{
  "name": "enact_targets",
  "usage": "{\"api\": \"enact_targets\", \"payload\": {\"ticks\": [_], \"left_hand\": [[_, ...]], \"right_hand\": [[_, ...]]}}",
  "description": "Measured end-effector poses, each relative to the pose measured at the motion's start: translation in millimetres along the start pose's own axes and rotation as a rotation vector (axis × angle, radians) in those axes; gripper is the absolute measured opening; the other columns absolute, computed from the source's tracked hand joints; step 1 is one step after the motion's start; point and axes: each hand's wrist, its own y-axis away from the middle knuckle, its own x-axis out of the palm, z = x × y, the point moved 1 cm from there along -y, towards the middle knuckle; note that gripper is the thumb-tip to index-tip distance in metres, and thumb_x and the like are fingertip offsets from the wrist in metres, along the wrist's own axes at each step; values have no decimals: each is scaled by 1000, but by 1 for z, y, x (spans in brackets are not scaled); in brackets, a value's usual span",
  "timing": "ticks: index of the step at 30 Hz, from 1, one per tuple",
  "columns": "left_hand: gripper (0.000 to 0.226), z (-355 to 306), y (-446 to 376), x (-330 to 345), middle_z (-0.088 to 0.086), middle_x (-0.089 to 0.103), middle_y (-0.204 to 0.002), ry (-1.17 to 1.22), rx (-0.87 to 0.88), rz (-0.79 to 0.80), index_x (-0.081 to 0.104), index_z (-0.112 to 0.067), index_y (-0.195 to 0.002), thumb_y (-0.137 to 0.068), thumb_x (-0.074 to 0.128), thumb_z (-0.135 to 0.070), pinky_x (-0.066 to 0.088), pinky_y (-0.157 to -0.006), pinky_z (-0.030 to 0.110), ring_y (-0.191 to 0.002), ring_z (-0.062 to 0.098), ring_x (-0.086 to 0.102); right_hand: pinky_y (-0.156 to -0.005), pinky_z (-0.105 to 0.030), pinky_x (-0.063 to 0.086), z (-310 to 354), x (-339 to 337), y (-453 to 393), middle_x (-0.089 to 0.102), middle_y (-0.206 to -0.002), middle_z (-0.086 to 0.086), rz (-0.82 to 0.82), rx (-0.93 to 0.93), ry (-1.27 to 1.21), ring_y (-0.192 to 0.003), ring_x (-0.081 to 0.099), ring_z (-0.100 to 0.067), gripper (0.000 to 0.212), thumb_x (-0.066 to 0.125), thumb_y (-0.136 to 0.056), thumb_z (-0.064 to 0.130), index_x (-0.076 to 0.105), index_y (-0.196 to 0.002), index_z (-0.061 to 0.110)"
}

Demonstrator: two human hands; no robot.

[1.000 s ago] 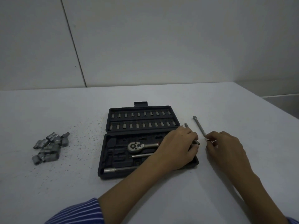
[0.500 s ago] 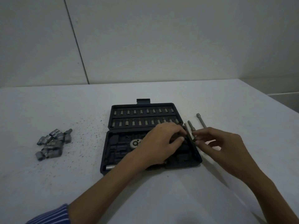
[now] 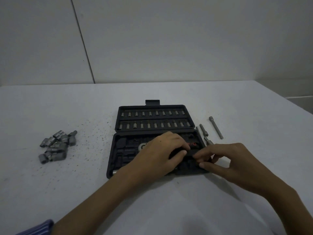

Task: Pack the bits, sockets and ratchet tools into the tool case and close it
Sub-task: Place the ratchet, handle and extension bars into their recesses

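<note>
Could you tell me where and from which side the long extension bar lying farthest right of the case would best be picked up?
Probably at mid-shaft, from above. The long extension bar lies flat on the table, apart from the shorter bars beside the tool case, so fingers can pinch its thin shaft across its width. Its far end is thicker. The right hand is nearer.

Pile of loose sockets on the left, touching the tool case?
Apart. The head view shows bare table between the socket pile and the tool case.
</note>
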Motion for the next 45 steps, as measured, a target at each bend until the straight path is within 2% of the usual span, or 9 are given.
{"api": "enact_targets", "payload": {"ticks": [7,11,14,20,25,31,35,39,45], "left_hand": [[21,2,0,1,-9,62,-102,-6,-1,5,66,-17,-102,-91,50,-25,44,-86,28,-99,4,52],[21,1,0,1,-10,61,-103,-18,5,11,65,-18,-102,-91,50,-25,45,-86,28,-100,3,51],[20,-1,0,2,-8,63,-102,-42,32,12,66,-17,-101,-91,51,-23,43,-86,27,-100,5,51],[20,-4,2,2,-8,64,-101,-79,53,15,67,-16,-100,-90,51,-23,45,-86,29,-102,6,52],[21,-4,1,3,-8,63,-101,-75,42,22,67,-16,-100,-90,49,-24,45,-87,30,-102,6,51],[23,-4,2,2,-7,63,-104,-77,38,27,67,-15,-101,-90,49,-24,46,-88,31,-104,7,51],[22,-5,3,3,-6,62,-104,-89,44,25,66,-15,-100,-91,49,-24,46,-87,31,-104,8,52],[22,-5,3,3,-7,62,-103,-105,54,22,66,-16,-100,-91,48,-24,46,-85,29,-103,7,51],[21,-5,3,3,-9,61,-104,-110,51,23,66,-17,-100,-91,50,-26,46,-85,27,-104,5,50]], "right_hand": [[-72,-13,50,-3,-3,-1,69,-86,19,97,-37,51,-80,65,0,19,70,-83,15,74,-91,31],[-71,-8,45,-4,-1,-1,66,-85,19,92,-57,74,-79,62,1,17,70,-83,15,73,-89,31],[-69,-12,46,-5,-2,-1,63,-81,18,88,-36,109,-78,60,-2,16,71,-83,15,71,-86,31],[-71,-12,49,3,-3,4,65,-86,19,120,-44,216,-77,60,1,21,66,-84,13,72,-93,31],[-66,-15,50,15,4,12,65,-90,18,49,-44,389,-75,61,0,26,59,-78,18,74,-95,31],[-45,-18,49,24,16,15,69,-69,13,-80,-87,592,-57,63,-6,28,60,-64,13,77,-80,28],[-38,-20,46,24,22,17,64,-58,9,-103,-77,659,-50,60,-8,26,58,-60,13,75,-71,27],[-37,-20,45,23,28,18,63,-56,2,-107,-25,686,-48,59,-14,27,54,-57,13,74,-68,28],[-44,-17,45,26,21,17,68,-70,12,-85,-10,592,-55,62,-7,28,52,-68,19,75,-79,30]]}}
